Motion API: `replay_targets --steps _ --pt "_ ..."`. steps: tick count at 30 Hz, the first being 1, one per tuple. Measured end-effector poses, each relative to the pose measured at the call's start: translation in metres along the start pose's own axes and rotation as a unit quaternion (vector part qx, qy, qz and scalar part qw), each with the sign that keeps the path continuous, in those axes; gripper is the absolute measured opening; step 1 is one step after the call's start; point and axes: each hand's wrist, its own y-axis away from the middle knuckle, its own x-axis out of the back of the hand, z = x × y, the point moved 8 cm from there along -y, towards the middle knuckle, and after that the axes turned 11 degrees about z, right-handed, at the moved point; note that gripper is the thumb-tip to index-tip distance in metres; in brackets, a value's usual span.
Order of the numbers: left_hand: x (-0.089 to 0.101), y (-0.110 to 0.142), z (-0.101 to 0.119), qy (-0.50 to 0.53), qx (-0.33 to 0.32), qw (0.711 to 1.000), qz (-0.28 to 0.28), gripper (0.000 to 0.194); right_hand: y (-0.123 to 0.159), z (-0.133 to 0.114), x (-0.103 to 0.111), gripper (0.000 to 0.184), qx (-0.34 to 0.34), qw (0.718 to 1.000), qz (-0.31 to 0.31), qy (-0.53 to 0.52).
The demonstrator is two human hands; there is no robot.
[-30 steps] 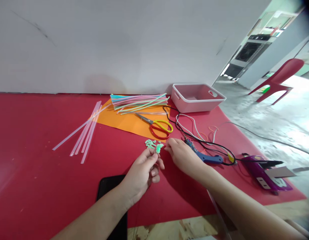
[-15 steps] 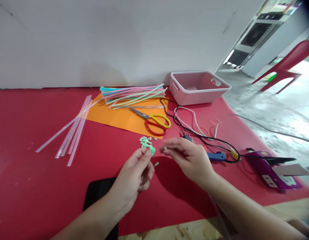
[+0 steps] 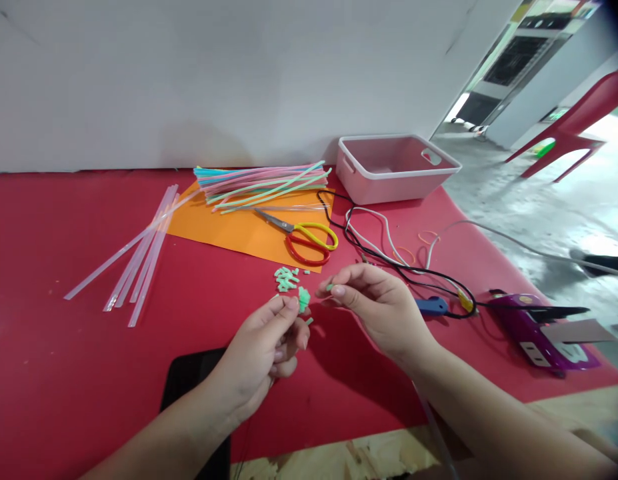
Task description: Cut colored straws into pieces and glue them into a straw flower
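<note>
Between the thumb and index finger of my left hand (image 3: 263,337) is a small light-green flower-shaped cluster (image 3: 303,300). My right hand (image 3: 383,313) pinches a short light-green piece (image 3: 329,287) at its fingertips, just right of the cluster and apart from it. Beyond my left hand lies a loose pile of short green pieces (image 3: 287,279) on the red tabletop (image 3: 113,393). One more short green piece (image 3: 309,321) shows beside my left fingers. Scissors (image 3: 311,241) with yellow and red handles lie behind the pile.
Fuzzy pipe cleaners (image 3: 263,185) rest on an orange sheet (image 3: 213,230). Clear pinkish sticks (image 3: 146,260) lie left. A pink basket (image 3: 399,187) stands against the wall. Cables (image 3: 383,257), a blue-handled tool (image 3: 433,306) and a purple power strip (image 3: 533,343) are right; a black device (image 3: 193,373) is left.
The view has shifted slightly. My left fingers have turned so more of the green cluster shows. The piece in my right fingertips is more visible; both hands keep their pinch.
</note>
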Motion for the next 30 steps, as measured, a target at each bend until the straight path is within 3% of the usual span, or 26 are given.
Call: replay_targets --steps 7,24,30 --pt "0.000 0.001 -0.001 -0.004 0.011 1.000 -0.006 0.030 -0.001 0.004 0.004 0.018 -0.023 0.999 0.031 -0.024" --pt "-0.001 0.003 0.003 -0.006 -0.025 1.000 -0.016 0.024 0.008 -0.015 0.002 0.004 0.055 0.998 0.016 0.030" --pt "-0.004 0.003 0.007 -0.001 -0.040 0.999 -0.018 0.027 0.010 -0.023 0.002 0.003 0.114 0.991 0.019 0.074"
